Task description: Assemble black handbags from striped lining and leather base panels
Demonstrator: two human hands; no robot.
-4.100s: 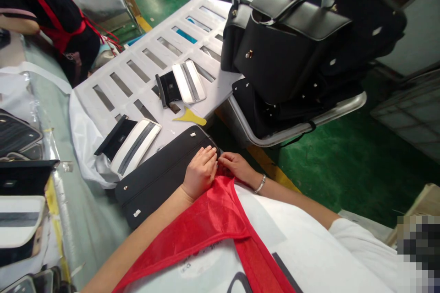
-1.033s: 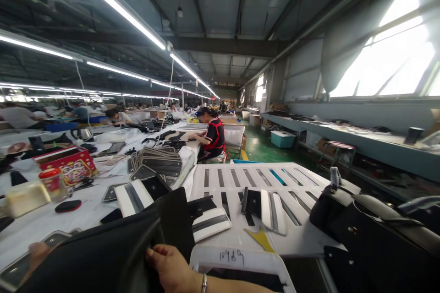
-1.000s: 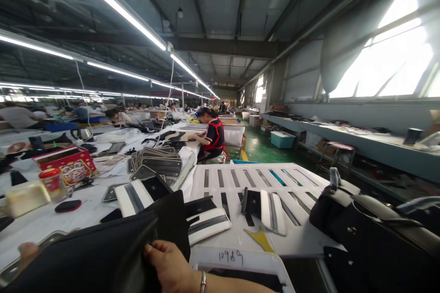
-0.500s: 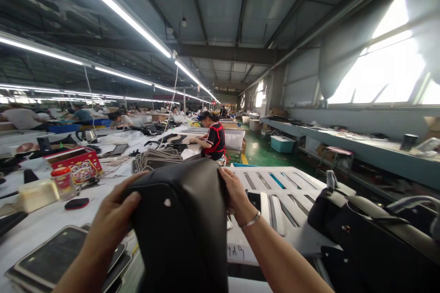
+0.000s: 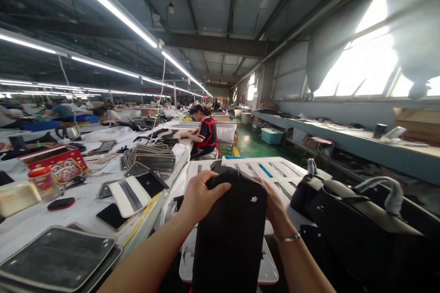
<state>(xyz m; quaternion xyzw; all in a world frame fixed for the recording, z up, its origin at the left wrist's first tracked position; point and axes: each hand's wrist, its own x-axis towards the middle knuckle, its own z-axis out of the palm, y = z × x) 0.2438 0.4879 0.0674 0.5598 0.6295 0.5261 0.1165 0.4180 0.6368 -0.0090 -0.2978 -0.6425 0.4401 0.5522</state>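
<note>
I hold a black leather bag panel (image 5: 230, 233) upright in front of me, folded over at its top, with a small metal stud near the upper right. My left hand (image 5: 199, 197) grips its upper left edge, fingers curled over the top. My right hand (image 5: 277, 208), a bracelet on its wrist, grips the upper right edge from behind. The panel hangs above a white slotted tray (image 5: 271, 171).
Finished black handbags (image 5: 347, 219) stand at the right. The table at the left carries black-and-white pieces (image 5: 129, 194), stacked grey panels (image 5: 151, 162), a red box (image 5: 57, 165) and a jar (image 5: 41, 181). A person in a red apron (image 5: 204, 135) sits farther along.
The panel has dropped lower and moved right, turned narrower toward me. Both hands still grip its top. My view has shifted slightly rightward.
</note>
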